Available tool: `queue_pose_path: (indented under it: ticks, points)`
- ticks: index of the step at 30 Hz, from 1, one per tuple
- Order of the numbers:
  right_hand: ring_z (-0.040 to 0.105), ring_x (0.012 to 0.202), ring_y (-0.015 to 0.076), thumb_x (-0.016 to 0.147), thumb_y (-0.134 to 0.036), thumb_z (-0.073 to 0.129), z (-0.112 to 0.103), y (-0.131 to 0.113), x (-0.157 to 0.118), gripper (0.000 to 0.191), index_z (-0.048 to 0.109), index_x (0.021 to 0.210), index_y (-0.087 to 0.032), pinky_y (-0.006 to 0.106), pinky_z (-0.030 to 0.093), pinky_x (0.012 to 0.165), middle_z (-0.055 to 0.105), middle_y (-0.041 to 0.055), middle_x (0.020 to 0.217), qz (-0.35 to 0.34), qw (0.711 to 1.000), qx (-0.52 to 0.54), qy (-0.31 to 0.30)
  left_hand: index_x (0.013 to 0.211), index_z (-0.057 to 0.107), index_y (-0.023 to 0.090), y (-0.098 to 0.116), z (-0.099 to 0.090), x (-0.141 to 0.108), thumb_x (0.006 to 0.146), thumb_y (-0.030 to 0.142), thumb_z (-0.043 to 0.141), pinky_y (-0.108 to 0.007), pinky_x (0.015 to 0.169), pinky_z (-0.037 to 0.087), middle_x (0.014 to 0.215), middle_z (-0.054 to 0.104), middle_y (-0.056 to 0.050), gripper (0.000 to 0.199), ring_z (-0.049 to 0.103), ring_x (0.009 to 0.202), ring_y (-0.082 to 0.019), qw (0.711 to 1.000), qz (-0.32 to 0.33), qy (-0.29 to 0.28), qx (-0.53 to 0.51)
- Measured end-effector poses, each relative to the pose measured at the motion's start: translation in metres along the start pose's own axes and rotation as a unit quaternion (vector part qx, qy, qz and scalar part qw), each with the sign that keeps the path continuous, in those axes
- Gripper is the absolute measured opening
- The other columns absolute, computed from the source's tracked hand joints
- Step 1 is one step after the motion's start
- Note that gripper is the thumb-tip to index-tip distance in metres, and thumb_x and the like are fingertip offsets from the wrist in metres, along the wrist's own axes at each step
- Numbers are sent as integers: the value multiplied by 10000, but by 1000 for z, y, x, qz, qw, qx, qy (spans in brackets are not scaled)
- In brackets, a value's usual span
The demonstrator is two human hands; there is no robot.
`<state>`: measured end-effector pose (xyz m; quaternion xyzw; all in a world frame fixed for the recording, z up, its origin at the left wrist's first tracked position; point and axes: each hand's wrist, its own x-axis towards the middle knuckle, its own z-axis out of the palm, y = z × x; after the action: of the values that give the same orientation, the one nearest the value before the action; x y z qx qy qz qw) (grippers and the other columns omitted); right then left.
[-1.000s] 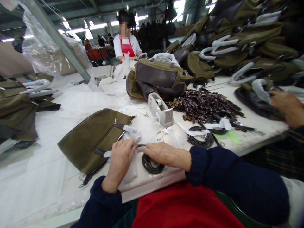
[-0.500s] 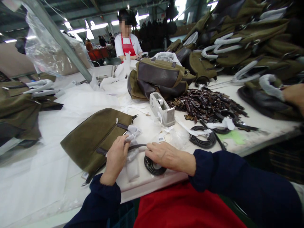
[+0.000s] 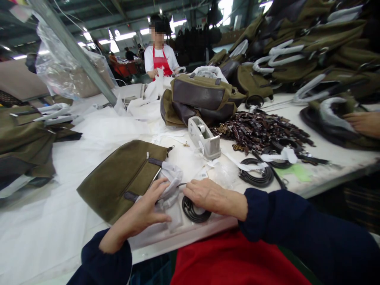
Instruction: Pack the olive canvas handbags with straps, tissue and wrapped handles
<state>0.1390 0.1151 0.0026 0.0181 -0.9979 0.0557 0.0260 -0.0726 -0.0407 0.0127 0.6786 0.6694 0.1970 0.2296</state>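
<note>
One white surface carried the work. On it, nearest the left hand, lay one olive bag, flat; it looked soft and light, likely to sag if lifted by a corner, and its white-wrapped handle, one visible loop between two dark tabs, seemed the best hold. One heap of dark brown pieces sat farther back, too tangled to count. Just left of it stood one tape dispenser, probably stiff and weightier. Of the person's two hands, the left was spread, thumb apart, over the handle's edge; the right bent over one strap coil, whether pinching it I couldn't tell. Three coils showed altogether, smooth, springy-looking, best gripped across their stacked turns.
</note>
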Motion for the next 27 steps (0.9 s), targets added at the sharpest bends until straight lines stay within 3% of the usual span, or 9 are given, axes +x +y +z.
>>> queue_pose_path:
  ticks: [2, 6, 12, 18, 24, 27]
  points:
    - [586, 802, 200, 959, -69, 455, -3, -3, -1, 133, 549, 1019, -142, 301, 447, 610, 629, 64, 927, 4, 1000, -5, -6, 1510, 345, 273, -4, -1, -4, 779, 231, 753, -468, 1166, 331, 1610, 264, -149, 838, 312, 1466, -293, 999, 6, -42, 15]
    - [585, 791, 196, 968, -74, 431, -8, -5, -3, 145, 560, 993, -135, 297, 438, 615, 628, 76, 927, 12, 1000, 0, -26, 1483, 382, 356, -8, 5, 4, 801, 110, 661, -442, 1131, 394, 1597, 329, -77, 776, 452, 1386, -273, 998, -16, -33, 54]
    - [572, 774, 202, 947, -79, 448, -2, 1, -11, 132, 553, 983, -149, 310, 420, 622, 620, 64, 910, 20, 1000, 2, -21, 1428, 451, 366, -2, 9, 18, 810, 213, 702, -357, 1072, 455, 1520, 441, -24, 684, 573, 1255, -247, 995, -29, -5, 92]
    - [544, 862, 244, 921, -121, 506, 2, 10, -7, 71, 554, 961, -154, 401, 425, 783, 619, 80, 906, -9, 999, -31, -6, 1418, 454, 311, 4, 5, 26, 835, 276, 684, -343, 1077, 445, 1511, 468, -21, 628, 563, 1267, -252, 991, -45, -10, 122]
    - [541, 874, 221, 831, -102, 651, -22, 14, -1, 177, 591, 997, -101, 303, 420, 727, 650, 103, 930, -32, 994, 44, -99, 1392, 460, 322, 4, 9, 25, 838, 303, 693, -344, 1030, 481, 1492, 489, 2, 602, 574, 1256, -241, 991, -49, 13, 127]
    - [542, 814, 207, 818, -88, 644, -39, 13, 0, 147, 611, 961, -98, 291, 402, 695, 652, 99, 867, -36, 993, 37, -111, 1399, 449, 328, 9, 12, 28, 828, 286, 699, -366, 1001, 500, 1492, 491, 2, 624, 585, 1243, -255, 988, -63, 57, 127]
